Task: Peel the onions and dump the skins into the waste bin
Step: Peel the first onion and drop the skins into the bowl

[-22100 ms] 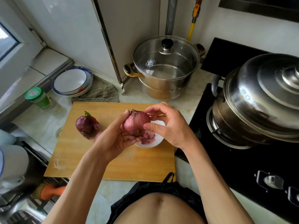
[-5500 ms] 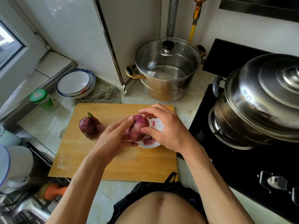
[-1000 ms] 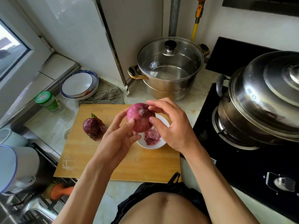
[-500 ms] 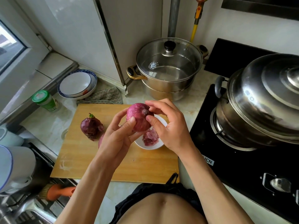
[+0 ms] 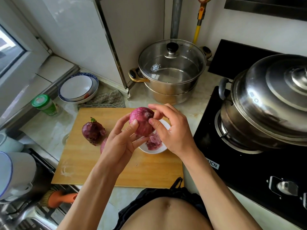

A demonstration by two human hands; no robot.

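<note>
Above the wooden cutting board (image 5: 83, 163), my left hand (image 5: 120, 140) cradles a red onion (image 5: 141, 122) while my right hand (image 5: 172, 131) pinches its top, over a white bowl (image 5: 156, 151) of skins (image 5: 153, 141).

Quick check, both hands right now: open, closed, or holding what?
Left hand: curled round the red onion, holding it above the white bowl.
Right hand: fingertips pinching the same onion at its top.
</note>
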